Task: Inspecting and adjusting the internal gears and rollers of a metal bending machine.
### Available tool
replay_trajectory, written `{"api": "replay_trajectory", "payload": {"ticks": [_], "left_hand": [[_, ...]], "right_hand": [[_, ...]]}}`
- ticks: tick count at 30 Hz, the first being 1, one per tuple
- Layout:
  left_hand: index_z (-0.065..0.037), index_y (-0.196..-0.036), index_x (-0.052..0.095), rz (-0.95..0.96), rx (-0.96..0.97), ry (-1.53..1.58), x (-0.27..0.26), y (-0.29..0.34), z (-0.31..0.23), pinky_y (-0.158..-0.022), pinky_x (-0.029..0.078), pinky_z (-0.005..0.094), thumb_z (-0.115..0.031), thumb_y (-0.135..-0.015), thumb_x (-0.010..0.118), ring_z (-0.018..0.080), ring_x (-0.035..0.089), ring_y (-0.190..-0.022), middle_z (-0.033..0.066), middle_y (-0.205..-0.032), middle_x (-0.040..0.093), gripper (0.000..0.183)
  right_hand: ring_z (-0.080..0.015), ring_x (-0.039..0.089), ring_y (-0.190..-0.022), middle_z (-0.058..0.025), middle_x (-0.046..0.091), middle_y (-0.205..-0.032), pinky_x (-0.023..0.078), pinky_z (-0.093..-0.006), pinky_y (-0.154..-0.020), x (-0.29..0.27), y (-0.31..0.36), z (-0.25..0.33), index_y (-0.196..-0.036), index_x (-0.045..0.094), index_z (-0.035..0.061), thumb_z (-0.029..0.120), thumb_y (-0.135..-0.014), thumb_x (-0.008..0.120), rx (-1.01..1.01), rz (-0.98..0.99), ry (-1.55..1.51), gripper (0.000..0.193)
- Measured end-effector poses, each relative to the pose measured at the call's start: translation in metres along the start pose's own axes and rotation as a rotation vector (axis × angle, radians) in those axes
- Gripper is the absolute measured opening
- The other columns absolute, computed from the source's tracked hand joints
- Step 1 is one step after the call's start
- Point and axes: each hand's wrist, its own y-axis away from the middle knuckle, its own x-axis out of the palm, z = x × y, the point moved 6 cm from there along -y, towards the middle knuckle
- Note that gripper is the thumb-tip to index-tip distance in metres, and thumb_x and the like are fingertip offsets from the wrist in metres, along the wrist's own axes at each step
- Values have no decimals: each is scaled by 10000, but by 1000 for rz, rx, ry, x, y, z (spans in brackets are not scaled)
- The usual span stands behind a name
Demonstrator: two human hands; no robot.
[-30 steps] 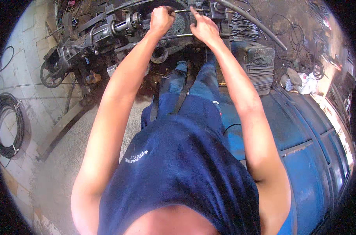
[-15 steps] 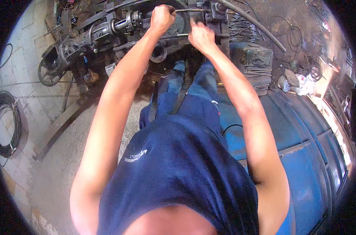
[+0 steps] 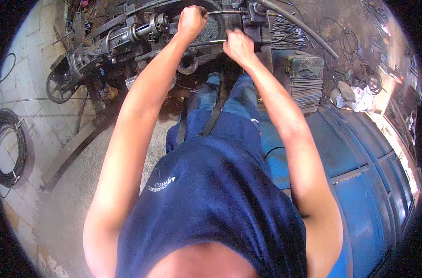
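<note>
Both arms reach forward to a dark, greasy machine. My left hand is closed in a fist at the end of a thin metal rod, which runs off to the right. Its fingertips are turned away from view. My right hand is nearer to me, with its fingers curled in beside a second thin bar. Slight blur and the back of the hand hide what those fingers hold, if anything. Between the hands lies a heap of small grey grains or chips in the machine's bed.
Bundles of metal rods lie right of the machine, by a grimy metal box and more stacked rods. A long pipe slants there. Blue sheet metal is at my right; a coiled cable lies far left.
My right index finger, stretched forward before, is now drawn in, with the hand in nearly the same place. My left hand stays at the rod.
</note>
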Motion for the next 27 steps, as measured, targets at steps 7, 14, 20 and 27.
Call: {"api": "replay_trajectory", "payload": {"ticks": [7, 14, 20, 27], "left_hand": [[-101, -952, 734, 24, 172, -123, -7, 10, -9, -785, 541, 453, -176, -790, 654, 370, 657, -867, 158, -928, 661, 195], [-52, -1024, 695, 73, 239, -42, -31, 69, -10, -789, 531, 443, -184, -798, 692, 379, 648, -875, 176, -973, 652, 262], [-38, -975, 695, 151, 95, 40, -38, 163, 13, -779, 528, 437, -152, -818, 666, 371, 643, -887, 169, -952, 654, 196], [-77, -1241, 592, 114, -134, -12, -67, 222, 28, -802, 526, 440, -222, -828, 672, 377, 639, -929, 173, -1046, 638, 445]], "right_hand": [[-405, 655, -916, -232, 642, -1038, 536, -493, -815, -8, 20, 0, -1142, 637, 15, 169, -788, 595, 82, -147, -222, 388], [-372, 626, -1053, -226, 634, -1172, 487, -393, -940, 1, 13, 13, -1271, 584, 33, 229, -813, 662, 104, -175, -722, 504], [-111, 634, -759, -91, 724, -847, 510, -292, -722, 80, 46, 37, -996, 733, 43, 169, -824, 716, 70, 243, -966, 213], [-253, 692, -871, -128, 724, -927, 521, -353, -820, 162, 76, 37, -977, 740, 94, 206, -786, 715, 464, 175, -810, 223]]}}
